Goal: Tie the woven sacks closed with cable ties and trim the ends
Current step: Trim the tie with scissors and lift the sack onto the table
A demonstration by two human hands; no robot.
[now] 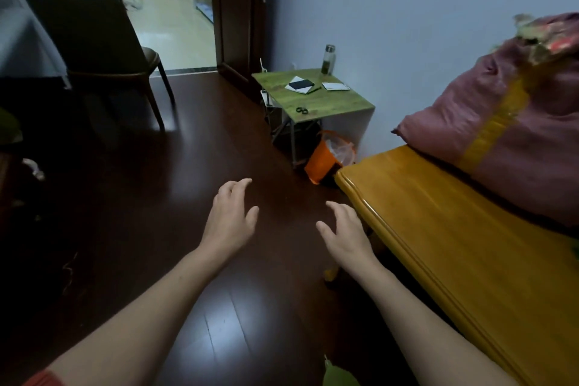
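Hands first: our left hand [231, 215] and right hand [343, 231] hover over the dark floor [150, 197], palms down, fingers spread wide, holding nothing. At three o'clock runs a yellow wooden bench [454, 244]. On it, at two o'clock, lies a pink woven sack [501, 122] with a yellow band. At one o'clock, an orange bin [326, 160]. Beyond it, at twelve, scissors [302, 110] lie on a green table [332, 100].
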